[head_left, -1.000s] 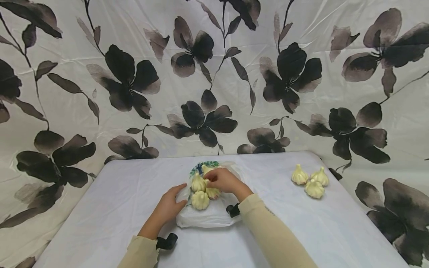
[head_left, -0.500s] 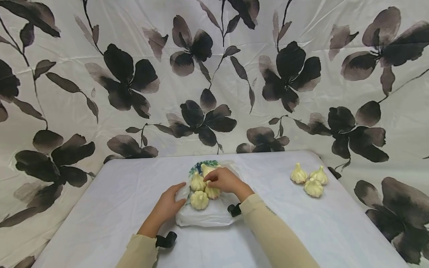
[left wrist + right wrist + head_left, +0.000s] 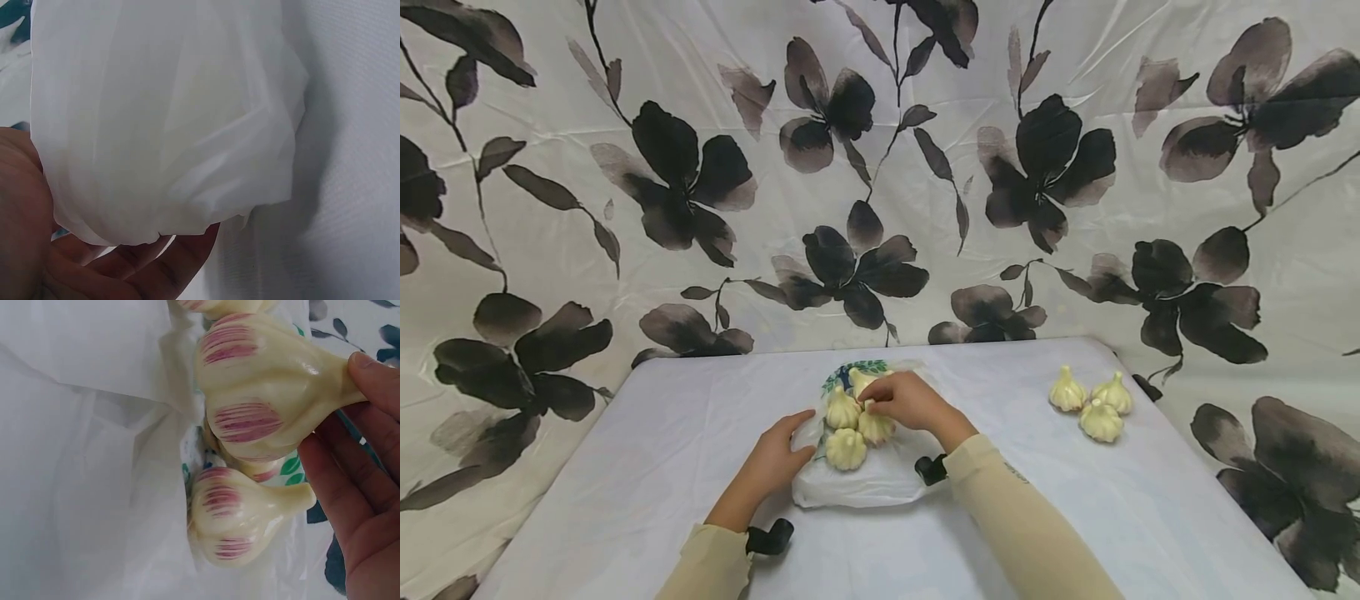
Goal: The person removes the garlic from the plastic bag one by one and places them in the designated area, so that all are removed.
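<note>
A white plastic bag (image 3: 865, 487) with a green leaf print lies at the middle of the table, several garlic bulbs (image 3: 846, 450) grouped on it. My right hand (image 3: 913, 404) reaches over them from the right. In the right wrist view its thumb and fingers pinch the neck of one garlic bulb (image 3: 262, 381), pale with purple streaks; another garlic bulb (image 3: 228, 515) lies beside it. At the bag's left edge, my left hand (image 3: 775, 458) holds the plastic. The left wrist view shows its fingers (image 3: 169, 265) curved around the bag (image 3: 156, 125), partly hidden by it.
Three more garlic bulbs (image 3: 1101, 421) stand close together at the table's right rear. White cloth covers the table (image 3: 647, 467). A floral curtain (image 3: 925, 217) hangs directly behind its far edge.
My right hand has shifted slightly to the right, and the bulb beneath its fingers shows a little more. The left hand and the three bulbs at the right stay put.
</note>
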### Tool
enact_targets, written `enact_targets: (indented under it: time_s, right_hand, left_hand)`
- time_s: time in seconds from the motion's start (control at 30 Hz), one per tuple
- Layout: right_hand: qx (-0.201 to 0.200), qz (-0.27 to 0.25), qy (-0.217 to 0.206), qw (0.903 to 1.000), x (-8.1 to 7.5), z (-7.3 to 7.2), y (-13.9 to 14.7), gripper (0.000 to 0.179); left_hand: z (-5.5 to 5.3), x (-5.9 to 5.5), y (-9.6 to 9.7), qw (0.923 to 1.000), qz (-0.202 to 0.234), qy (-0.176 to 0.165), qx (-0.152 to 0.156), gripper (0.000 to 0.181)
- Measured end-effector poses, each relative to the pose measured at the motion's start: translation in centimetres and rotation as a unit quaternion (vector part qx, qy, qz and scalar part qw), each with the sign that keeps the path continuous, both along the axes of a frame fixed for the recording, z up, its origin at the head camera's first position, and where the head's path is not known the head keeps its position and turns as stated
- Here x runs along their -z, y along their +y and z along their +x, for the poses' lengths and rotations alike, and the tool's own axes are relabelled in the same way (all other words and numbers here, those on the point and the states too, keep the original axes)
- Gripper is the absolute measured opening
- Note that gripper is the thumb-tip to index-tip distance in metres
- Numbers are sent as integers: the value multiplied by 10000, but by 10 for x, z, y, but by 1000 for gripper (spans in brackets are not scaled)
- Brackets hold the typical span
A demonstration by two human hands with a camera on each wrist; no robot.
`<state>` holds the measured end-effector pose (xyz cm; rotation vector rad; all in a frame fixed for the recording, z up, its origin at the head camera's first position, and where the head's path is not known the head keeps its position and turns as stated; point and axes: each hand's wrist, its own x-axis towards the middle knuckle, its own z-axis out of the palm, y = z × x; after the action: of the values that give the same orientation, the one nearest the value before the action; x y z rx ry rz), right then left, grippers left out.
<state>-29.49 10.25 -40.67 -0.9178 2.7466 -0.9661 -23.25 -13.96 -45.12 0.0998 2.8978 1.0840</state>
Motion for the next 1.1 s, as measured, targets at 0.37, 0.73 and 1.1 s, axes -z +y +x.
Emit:
enact_targets:
  time_s: [0.37, 0.73, 1.1]
  right_hand:
    - [113, -114, 19, 9999, -12, 3, 8, 27]
    - [273, -442, 257, 9983, -26, 5, 22, 27]
    - [444, -592, 505, 9960, -33, 4, 42, 24]
  left_hand:
    - [-3, -2, -2, 10000, -53, -23, 64, 61]
    - [-5, 1, -2, 9999, -94, -75, 34, 61]
    - [-5, -1, -2, 9999, -96, 25, 133, 60]
